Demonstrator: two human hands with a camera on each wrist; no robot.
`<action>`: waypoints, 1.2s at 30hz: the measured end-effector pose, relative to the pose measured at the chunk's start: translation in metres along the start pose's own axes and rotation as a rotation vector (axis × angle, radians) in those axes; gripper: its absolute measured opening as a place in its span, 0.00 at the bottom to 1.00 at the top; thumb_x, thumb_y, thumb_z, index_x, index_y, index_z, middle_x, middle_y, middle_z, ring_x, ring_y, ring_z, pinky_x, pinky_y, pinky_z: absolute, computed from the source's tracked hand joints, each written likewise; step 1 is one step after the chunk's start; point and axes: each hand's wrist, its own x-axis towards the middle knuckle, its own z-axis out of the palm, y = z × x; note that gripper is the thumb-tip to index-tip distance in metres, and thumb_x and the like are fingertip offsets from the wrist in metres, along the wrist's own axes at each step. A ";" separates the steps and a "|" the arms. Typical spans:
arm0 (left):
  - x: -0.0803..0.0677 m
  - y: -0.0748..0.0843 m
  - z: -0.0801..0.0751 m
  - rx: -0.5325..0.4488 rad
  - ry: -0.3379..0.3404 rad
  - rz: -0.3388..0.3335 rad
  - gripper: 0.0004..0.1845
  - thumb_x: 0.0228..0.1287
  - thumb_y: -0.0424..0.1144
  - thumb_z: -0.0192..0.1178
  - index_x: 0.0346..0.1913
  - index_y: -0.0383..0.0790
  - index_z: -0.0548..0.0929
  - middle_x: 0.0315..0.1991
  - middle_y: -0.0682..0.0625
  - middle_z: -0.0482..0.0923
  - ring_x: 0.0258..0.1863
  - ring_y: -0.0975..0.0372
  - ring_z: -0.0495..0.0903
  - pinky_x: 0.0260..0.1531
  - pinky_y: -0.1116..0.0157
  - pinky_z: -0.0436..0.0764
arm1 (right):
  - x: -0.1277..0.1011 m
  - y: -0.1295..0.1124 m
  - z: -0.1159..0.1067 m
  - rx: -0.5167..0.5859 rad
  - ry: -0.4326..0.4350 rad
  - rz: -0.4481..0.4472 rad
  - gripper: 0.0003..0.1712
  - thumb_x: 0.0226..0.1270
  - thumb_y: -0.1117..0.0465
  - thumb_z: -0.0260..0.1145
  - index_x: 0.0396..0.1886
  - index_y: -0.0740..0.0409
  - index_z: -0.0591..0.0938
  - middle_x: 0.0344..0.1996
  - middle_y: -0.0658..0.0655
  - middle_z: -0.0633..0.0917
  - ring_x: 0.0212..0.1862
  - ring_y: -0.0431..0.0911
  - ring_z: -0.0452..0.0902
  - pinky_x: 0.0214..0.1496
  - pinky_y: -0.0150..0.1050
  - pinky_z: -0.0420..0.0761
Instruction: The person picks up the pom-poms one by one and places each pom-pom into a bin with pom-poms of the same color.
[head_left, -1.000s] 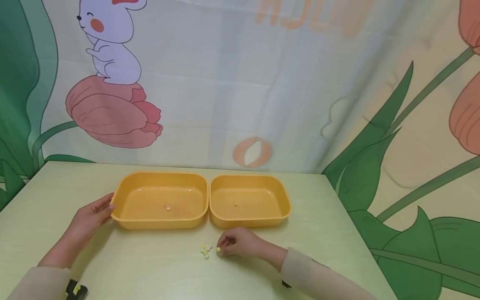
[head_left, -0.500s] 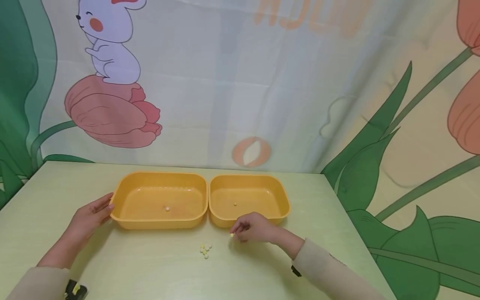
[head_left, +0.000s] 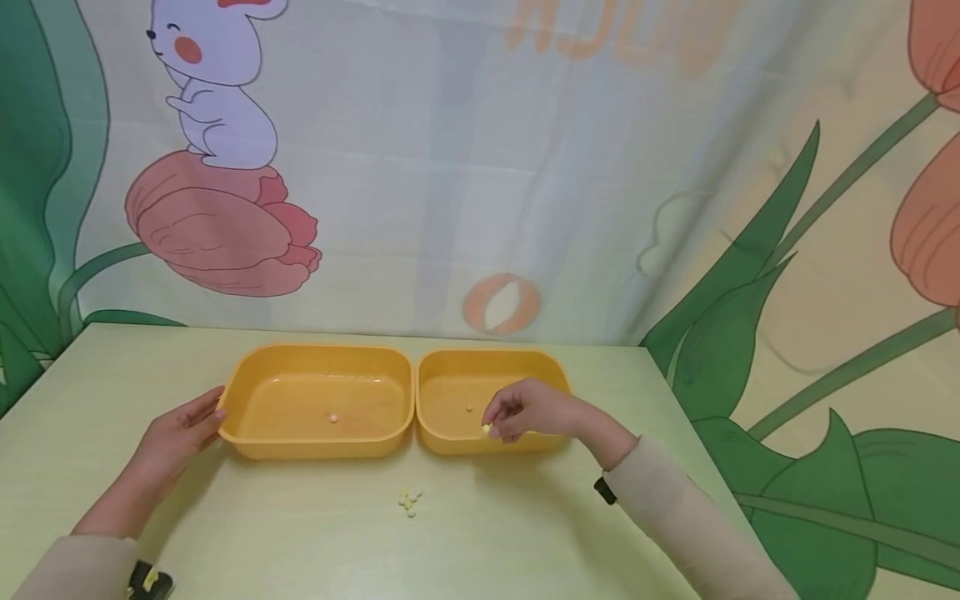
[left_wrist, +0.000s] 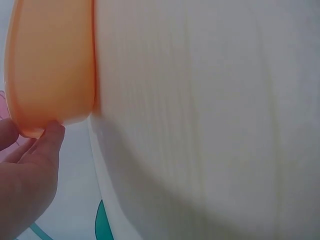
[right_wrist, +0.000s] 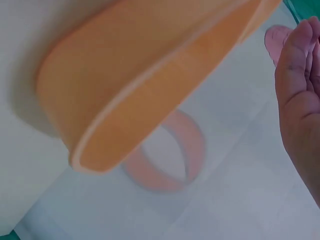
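Observation:
My left hand rests its extended fingers and thumb against the end of the larger yellow tray. In the left wrist view, thumb and fingers touch that tray's end near the rim. My right hand pinches a small yellow pellet between thumb and fingertips, over the front rim of the smaller yellow tray. One pale pellet lies in the larger tray, and a yellowish pellet in the smaller one. The right wrist view leaves the held pellet out of sight.
Several loose yellow and white pellets lie on the pale green table in front of the trays. The trays stand side by side, ends meeting. Behind the table hangs a printed cloth with a rabbit and tulips.
My right hand has lifted the yellow pellet from beside the loose pile and carried it forward and right to the smaller tray's front rim. The left hand stays against the larger tray.

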 end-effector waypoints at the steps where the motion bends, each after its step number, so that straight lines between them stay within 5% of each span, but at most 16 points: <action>1: 0.000 0.000 0.000 -0.002 0.000 -0.003 0.35 0.85 0.46 0.40 0.81 0.34 0.42 0.81 0.30 0.43 0.79 0.36 0.52 0.52 0.81 0.82 | 0.000 -0.002 -0.005 -0.003 -0.006 0.000 0.10 0.70 0.66 0.68 0.46 0.68 0.84 0.35 0.67 0.88 0.34 0.44 0.83 0.46 0.37 0.90; 15: -0.002 0.003 0.001 -0.002 0.016 -0.025 0.35 0.84 0.48 0.40 0.81 0.36 0.41 0.81 0.32 0.43 0.79 0.37 0.52 0.55 0.77 0.81 | 0.022 -0.014 -0.056 -0.065 0.024 0.042 0.10 0.72 0.65 0.66 0.48 0.66 0.84 0.35 0.53 0.87 0.35 0.42 0.83 0.48 0.35 0.90; 27: -0.001 0.000 0.001 -0.011 0.014 -0.024 0.36 0.84 0.49 0.41 0.81 0.36 0.42 0.81 0.32 0.43 0.79 0.37 0.52 0.49 0.83 0.82 | 0.049 -0.017 -0.073 -0.092 -0.075 0.092 0.09 0.72 0.65 0.66 0.47 0.66 0.84 0.33 0.47 0.84 0.34 0.40 0.81 0.46 0.31 0.89; 36: -0.002 0.001 0.000 0.000 0.005 -0.031 0.35 0.84 0.49 0.40 0.82 0.37 0.42 0.81 0.31 0.44 0.79 0.37 0.53 0.57 0.74 0.80 | 0.069 -0.013 -0.080 -0.092 -0.136 0.161 0.09 0.73 0.65 0.65 0.48 0.64 0.83 0.34 0.48 0.85 0.34 0.39 0.82 0.47 0.32 0.89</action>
